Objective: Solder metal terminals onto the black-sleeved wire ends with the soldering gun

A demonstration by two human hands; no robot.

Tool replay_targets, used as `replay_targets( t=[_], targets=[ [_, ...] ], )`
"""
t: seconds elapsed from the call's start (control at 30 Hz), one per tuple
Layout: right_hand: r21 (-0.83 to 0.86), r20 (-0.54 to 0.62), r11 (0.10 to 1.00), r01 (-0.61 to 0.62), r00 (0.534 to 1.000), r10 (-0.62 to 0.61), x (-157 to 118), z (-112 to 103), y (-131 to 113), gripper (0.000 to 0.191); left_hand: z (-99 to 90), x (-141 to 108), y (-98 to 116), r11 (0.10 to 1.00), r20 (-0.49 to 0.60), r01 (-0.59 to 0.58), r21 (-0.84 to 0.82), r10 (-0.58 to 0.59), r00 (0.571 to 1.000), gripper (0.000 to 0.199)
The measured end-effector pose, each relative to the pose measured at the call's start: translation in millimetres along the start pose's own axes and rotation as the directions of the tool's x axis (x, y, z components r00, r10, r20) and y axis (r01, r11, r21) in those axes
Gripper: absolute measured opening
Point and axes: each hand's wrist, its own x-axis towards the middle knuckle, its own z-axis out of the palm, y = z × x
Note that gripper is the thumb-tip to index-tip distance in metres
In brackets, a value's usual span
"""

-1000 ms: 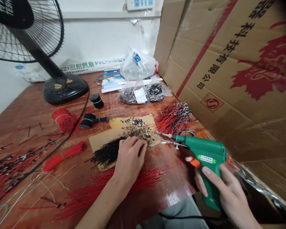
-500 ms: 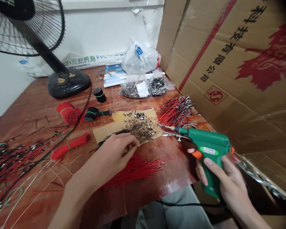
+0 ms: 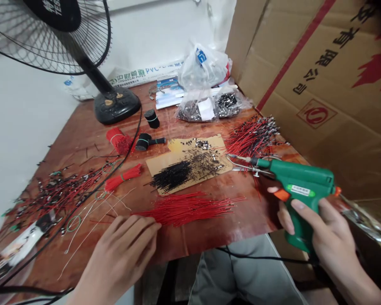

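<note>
My right hand (image 3: pixel 324 228) is wrapped round the handle of a green soldering gun (image 3: pixel 305 180), whose tip points left over the right edge of a cardboard piece (image 3: pixel 158 163). At the left end of a spread of loose red wires (image 3: pixel 190 208) is my left hand (image 3: pixel 127 245), back upward, its fingers bent together; whatever is under the fingertips is hidden. Black wires (image 3: pixel 171 176) and small dark bits lie on the cardboard. Behind the gun's tip, a heap of red wires with metal ends (image 3: pixel 254 137) rests on the table.
A black fan (image 3: pixel 117 103) stands at the back left, its cable crossing the table. Bags of small parts (image 3: pixel 197 108) sit at the back. Bundled red wires (image 3: pixel 122 177) and a tangle of wires (image 3: pixel 63 186) lie left. A large carton (image 3: pixel 305 63) walls the right side.
My left hand has moved from the cardboard down and left to the red wires, uncovering the black wires. The view has shifted left; my right hand still holds the soldering gun.
</note>
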Motion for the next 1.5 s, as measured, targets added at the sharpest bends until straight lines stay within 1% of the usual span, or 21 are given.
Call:
replay_targets(
  t=[0.13, 0.23, 0.33, 0.37, 0.43, 0.53, 0.63, 0.7, 0.77, 0.83, 0.9, 0.97, 1.03, 1.13, 1.2, 1.27, 1.37, 1.5],
  targets=[
    [0.036, -0.023, 0.999, -0.006, 1.0, 0.007, -2, 4, -5, 0.013, 3.7, 5, 6, 0.995, -0.008, -0.092, 0.031, 0.092, 0.996, 0.017],
    [0.04, 0.002, 0.999, -0.011, 1.0, 0.011, -1, 3, -3, 0.013, 3.0, 12, 5, 0.988, 0.033, -0.139, 0.072, 0.137, 0.99, 0.017],
    [0.023, -0.006, 1.0, -0.013, 1.0, 0.013, 0, 1, -1, 0.014, 2.2, 15, 2, 0.98, 0.088, -0.174, 0.1, 0.166, 0.982, 0.018],
    [0.019, -0.011, 1.0, -0.002, 1.0, 0.003, 0, 1, -1, 0.014, 1.8, 15, 2, 0.978, 0.087, -0.183, 0.102, 0.175, 0.981, 0.018],
    [0.02, -0.007, 1.0, 0.019, 1.0, -0.018, 1, 1, 0, 0.013, -0.1, 16, 1, 0.979, 0.045, -0.183, 0.089, 0.179, 0.983, 0.015],
    [0.033, 0.023, 0.999, 0.021, 0.999, -0.022, 2, -1, 3, 0.014, -4.9, 26, 1, 0.993, -0.021, -0.115, 0.02, 0.116, 0.993, 0.01],
    [0.022, 0.023, 1.0, 0.016, 1.0, -0.016, 3, -4, 8, 0.016, -6.4, 49, 3, 0.999, -0.032, -0.038, -0.038, 0.037, 0.999, 0.008],
    [0.006, 0.022, 1.0, 0.014, 1.0, -0.014, 3, -5, 11, 0.018, -2.2, 71, 4, 0.998, -0.03, -0.016, -0.055, 0.014, 0.999, 0.01],
    [0.017, 0.036, 1.0, -0.001, 0.999, 0.001, 3, -4, 12, 0.018, 5.6, 96, 4, 0.998, -0.05, -0.018, -0.059, 0.015, 0.999, 0.01],
    [0.058, 0.035, 0.998, -0.025, 0.999, 0.023, 3, -3, 12, 0.02, 14.5, 121, 4, 0.997, -0.093, -0.038, -0.065, 0.032, 0.995, 0.012],
    [0.054, 0.046, 0.998, -0.027, 0.999, 0.024, 4, -2, 12, 0.022, 22.5, 144, 4, 0.997, -0.12, -0.057, -0.057, 0.05, 0.992, 0.014],
    [0.028, 0.057, 1.0, -0.013, 0.998, 0.011, 4, -2, 12, 0.024, 29.4, 162, 7, 0.998, -0.121, -0.054, -0.017, 0.051, 0.991, 0.012],
    [0.011, 0.072, 1.0, 0.0, 0.997, -0.001, 4, -3, 12, 0.022, 36.6, 173, 10, 0.999, -0.112, -0.036, 0.031, 0.04, 0.993, 0.012],
    [0.008, 0.061, 1.0, -0.005, 0.998, 0.004, 3, -2, 12, 0.022, 49.4, 175, 14, 0.999, -0.095, 0.003, 0.036, 0.001, 0.995, 0.017],
    [0.026, 0.039, 1.0, -0.014, 0.999, 0.013, 3, -2, 12, 0.026, 57.4, 171, 15, 1.0, -0.091, 0.012, 0.002, -0.012, 0.996, 0.017],
    [0.037, 0.04, 0.999, -0.014, 0.999, 0.013, 3, -2, 12, 0.027, 63.2, 165, 15, 0.999, -0.108, 0.005, -0.043, -0.01, 0.994, 0.014],
    [0.005, 0.067, 1.0, -0.013, 0.998, 0.012, 3, -2, 11, 0.025, 67.0, 160, 17, 0.991, -0.161, -0.006, -0.134, -0.015, 0.987, 0.011],
    [0.023, 0.028, 0.999, -0.023, 0.999, 0.022, 3, -2, 11, 0.027, 69.2, 160, 22, 0.975, -0.183, -0.021, -0.22, -0.02, 0.983, 0.013]
  ],
)
